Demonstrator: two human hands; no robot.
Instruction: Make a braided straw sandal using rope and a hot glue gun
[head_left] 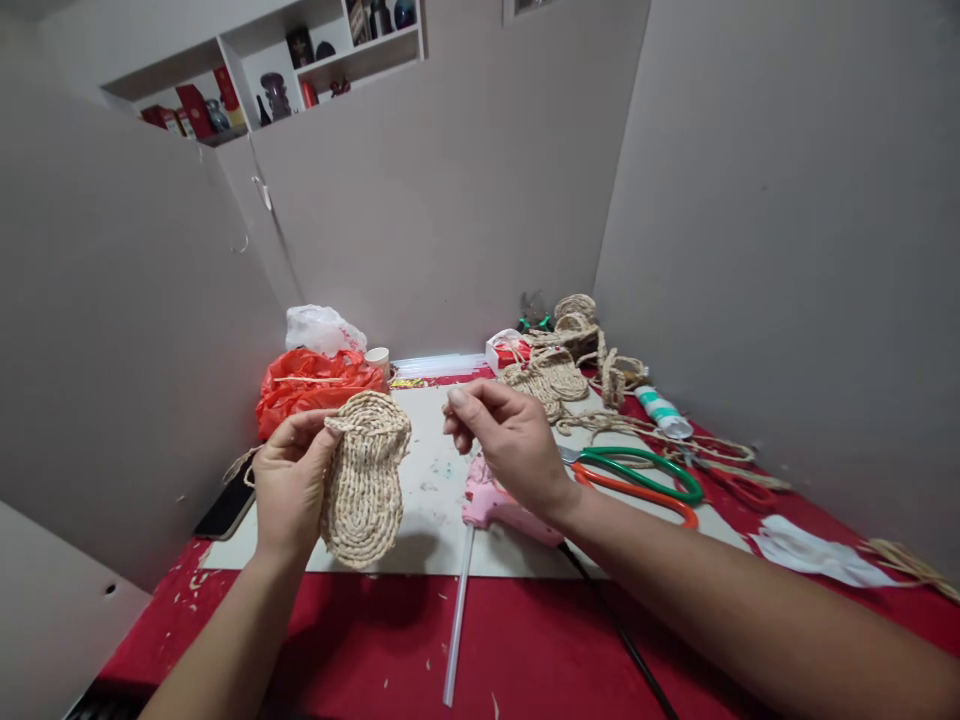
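Observation:
My left hand (292,475) is closed, thumb and fingers pinching the upper left edge of a small woven straw slipper (362,500). The slipper is held upright above the board, its coiled sole turned towards me. To its right, my right hand (510,435) is raised with thumb and forefinger pinched together; whatever they hold, if anything, is too small to make out. Below that hand lies a pink glue gun (499,505) with a clear glue stick (459,620) projecting from its back. Large scissors (637,475) with green and orange handles lie behind my right wrist.
A pale board (427,440) covers part of the red tablecloth (375,650). Braided straw pieces (559,375) are piled at the back right. An orange plastic bag (315,385), a paper cup (378,358) and a phone (226,508) are on the left. A black cord (630,645) runs forward.

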